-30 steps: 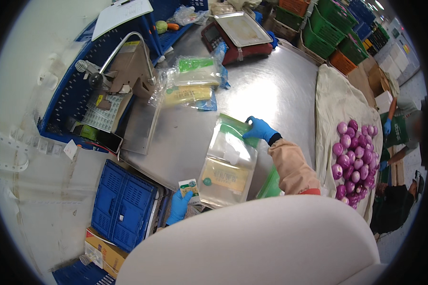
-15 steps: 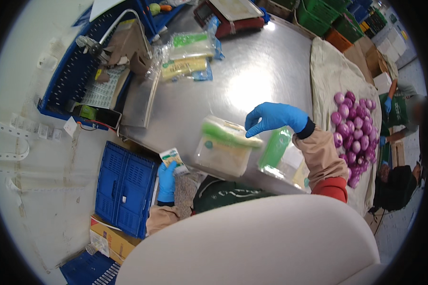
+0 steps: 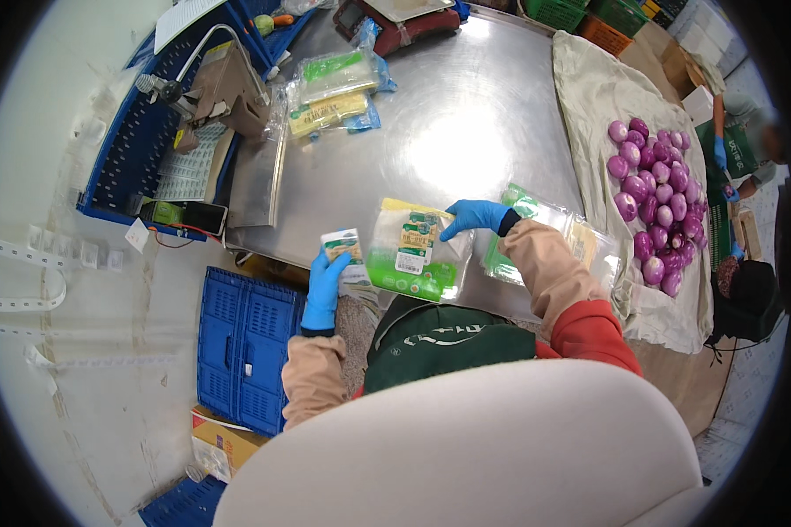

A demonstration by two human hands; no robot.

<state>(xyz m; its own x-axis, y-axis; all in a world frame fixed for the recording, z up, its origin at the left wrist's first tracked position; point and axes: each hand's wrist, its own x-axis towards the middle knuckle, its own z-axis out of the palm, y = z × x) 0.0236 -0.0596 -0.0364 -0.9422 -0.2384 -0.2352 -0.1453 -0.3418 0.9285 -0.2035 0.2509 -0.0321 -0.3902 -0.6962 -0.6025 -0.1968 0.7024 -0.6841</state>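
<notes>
My left hand (image 3: 323,294), in a blue glove, holds a small stack of printed labels (image 3: 343,244) upright between thumb and fingers at the left of the near table edge. Beside it on the steel table lies a flat clear plastic bag (image 3: 448,279) with a green printed band along its near side. A tall white, yellow and green label (image 3: 413,244) lies on that bag. My right hand (image 3: 479,217), also gloved in blue, has its fingers closed at the bag's upper right, touching close to the label's edge; the exact grip is partly hidden. More green-banded bags (image 3: 527,204) lie under my right forearm.
Packed bags (image 3: 338,79) lie farther back on the steel table (image 3: 387,167), near a red scale (image 3: 413,31). Purple onions (image 3: 659,193) cover a cloth at right, where another person's gloved hand (image 3: 719,154) works. Blue crates (image 3: 246,342) stand at lower left, below a blue bin (image 3: 115,158).
The bag in front of me has turned over, its green band now on the near side and a label showing. My left hand has risen with the labels; my right hand has come down onto the bag.
</notes>
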